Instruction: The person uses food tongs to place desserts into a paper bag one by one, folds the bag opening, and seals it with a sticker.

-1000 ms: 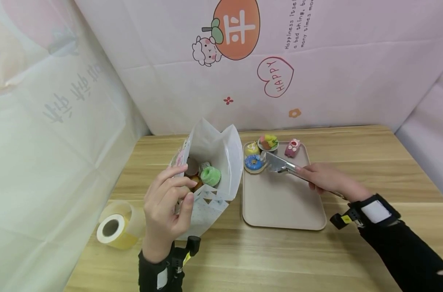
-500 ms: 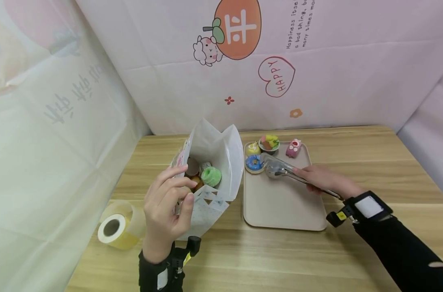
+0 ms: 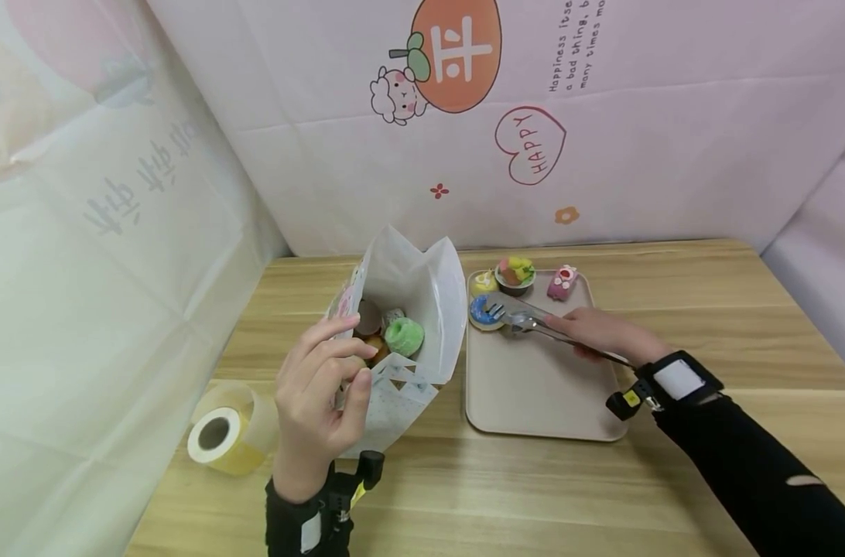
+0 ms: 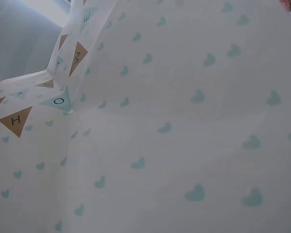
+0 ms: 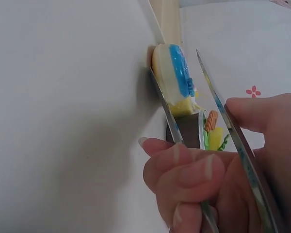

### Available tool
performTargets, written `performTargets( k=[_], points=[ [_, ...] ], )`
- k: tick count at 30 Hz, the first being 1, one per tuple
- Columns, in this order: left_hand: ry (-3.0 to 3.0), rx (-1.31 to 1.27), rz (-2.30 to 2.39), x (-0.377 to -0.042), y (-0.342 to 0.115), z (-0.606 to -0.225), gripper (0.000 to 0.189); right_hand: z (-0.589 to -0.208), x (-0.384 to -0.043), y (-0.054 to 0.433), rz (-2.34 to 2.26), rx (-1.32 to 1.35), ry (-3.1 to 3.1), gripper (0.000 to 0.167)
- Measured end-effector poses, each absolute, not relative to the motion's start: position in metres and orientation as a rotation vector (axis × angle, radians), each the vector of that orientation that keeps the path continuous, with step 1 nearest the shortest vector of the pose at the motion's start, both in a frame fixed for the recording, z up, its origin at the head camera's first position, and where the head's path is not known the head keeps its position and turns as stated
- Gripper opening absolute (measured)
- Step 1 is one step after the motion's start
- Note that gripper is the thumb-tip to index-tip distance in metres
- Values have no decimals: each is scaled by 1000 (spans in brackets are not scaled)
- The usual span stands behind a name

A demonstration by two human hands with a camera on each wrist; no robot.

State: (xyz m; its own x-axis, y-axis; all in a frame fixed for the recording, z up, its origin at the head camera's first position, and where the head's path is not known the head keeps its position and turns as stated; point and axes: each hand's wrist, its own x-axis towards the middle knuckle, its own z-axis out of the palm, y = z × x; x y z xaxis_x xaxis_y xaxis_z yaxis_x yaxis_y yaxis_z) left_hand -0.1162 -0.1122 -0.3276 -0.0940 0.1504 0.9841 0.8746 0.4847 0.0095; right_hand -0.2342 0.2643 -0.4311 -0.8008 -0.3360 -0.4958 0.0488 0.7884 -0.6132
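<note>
My right hand point(image 3: 607, 333) holds metal tongs point(image 3: 534, 319) whose arms stand apart. One tip lies over a blue-iced donut point(image 3: 480, 316) at the tray's left edge. In the right wrist view one tong arm reaches beside the donut's base point(image 5: 167, 77), the other stands above its icing. Behind the donut are a small yellow cake point(image 3: 483, 282) and a dark cup of colourful food point(image 3: 514, 277). My left hand point(image 3: 316, 414) curls its fingers over the near left rim of a white paper bag point(image 3: 436, 298). Inside the bag lies a green donut point(image 3: 405, 337) among brown items.
The beige tray point(image 3: 541, 394) also carries a pink cake point(image 3: 562, 283) at its back right. A roll of tape or labels point(image 3: 217, 433) lies left of the bag on the wooden table point(image 3: 464, 503). Printed cloth point(image 3: 638, 162) rises behind the table.
My right hand has moved slightly left with the tongs, and one tip has come over the blue donut. The tongs have turned a little. My left hand and the bag stay in place.
</note>
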Motion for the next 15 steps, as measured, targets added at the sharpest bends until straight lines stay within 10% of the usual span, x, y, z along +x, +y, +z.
performTargets(
  k=[15],
  points=[
    [-1562, -920, -770, -117, -113, -327, 43, -439, -236, 263, -815, -223, 2390, 59]
  ],
)
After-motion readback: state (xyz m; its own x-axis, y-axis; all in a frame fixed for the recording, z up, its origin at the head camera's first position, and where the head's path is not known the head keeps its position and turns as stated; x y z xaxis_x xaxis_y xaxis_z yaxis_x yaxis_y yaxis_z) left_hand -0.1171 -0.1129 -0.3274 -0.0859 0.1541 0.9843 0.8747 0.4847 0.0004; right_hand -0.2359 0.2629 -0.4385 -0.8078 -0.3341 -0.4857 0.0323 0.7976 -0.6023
